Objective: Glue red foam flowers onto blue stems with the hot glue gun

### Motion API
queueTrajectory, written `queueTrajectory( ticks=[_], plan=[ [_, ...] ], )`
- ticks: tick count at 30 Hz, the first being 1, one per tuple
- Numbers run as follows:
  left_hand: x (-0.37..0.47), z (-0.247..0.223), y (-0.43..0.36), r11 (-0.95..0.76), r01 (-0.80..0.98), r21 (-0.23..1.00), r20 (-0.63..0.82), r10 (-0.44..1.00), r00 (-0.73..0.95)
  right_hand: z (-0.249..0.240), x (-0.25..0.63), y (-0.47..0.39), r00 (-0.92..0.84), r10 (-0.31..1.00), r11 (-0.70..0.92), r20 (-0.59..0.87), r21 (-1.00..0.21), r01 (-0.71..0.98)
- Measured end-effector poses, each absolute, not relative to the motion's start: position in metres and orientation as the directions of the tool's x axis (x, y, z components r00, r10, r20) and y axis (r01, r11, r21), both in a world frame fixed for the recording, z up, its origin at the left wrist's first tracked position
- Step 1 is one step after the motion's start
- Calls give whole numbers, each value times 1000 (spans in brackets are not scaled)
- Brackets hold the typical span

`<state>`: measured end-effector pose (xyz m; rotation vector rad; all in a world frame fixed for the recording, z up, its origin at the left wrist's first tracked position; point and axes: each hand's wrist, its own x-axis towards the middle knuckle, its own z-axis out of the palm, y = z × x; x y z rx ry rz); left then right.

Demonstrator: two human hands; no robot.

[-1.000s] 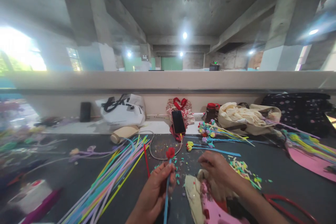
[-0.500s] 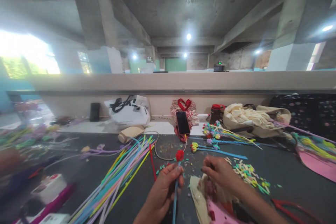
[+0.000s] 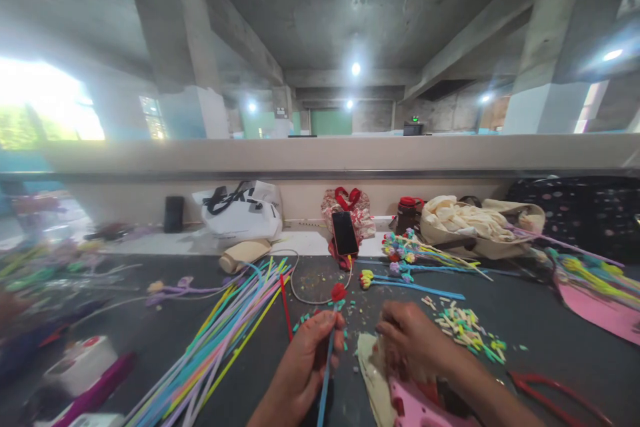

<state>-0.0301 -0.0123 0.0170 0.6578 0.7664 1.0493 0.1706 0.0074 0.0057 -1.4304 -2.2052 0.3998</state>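
My left hand (image 3: 311,345) is closed around a blue fuzzy stem (image 3: 326,383), like a pipe cleaner, with thumb and fingers pinching it near the top. A small red tuft (image 3: 339,291) sits at the stem's upper end, with a bit of green just below. To its right, my right hand (image 3: 411,333) has its fingers curled together; whether something small is in them is hidden. Beneath that hand lie a cream cloth (image 3: 371,373) and a pink plastic object (image 3: 413,403) with small holes, partly covered by my wrist.
Long coloured stems (image 3: 220,340) lie in a bundle on the left. Cut pieces (image 3: 473,327) are heaped at right, near red-handled scissors or pliers (image 3: 555,393). Finished-looking flower stems (image 3: 410,287) lie behind. A phone (image 3: 345,232) leans at the back, with a cable looping forward.
The whole view has shifted slightly, so things sit a little further left. The blue stem leans a bit more, and the red tuft shows from a different side. Both hands stay closed.
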Motion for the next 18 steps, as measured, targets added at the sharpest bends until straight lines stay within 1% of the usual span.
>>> queueTrajectory(
  ticks=[4, 9, 18],
  plan=[
    [-30, 19, -14, 338, -508, 792, -224, 935, 275, 13, 167, -1, -373, 901, 433, 221, -446, 783],
    [-31, 17, -13, 319, -491, 811, -203, 939, 277, 20, 160, -7, -367, 891, 447, 269, -365, 817],
    [-37, 18, -6, 268, -513, 816, -168, 958, 234, 11, 149, -8, -375, 873, 454, 310, -242, 857]
  ],
)
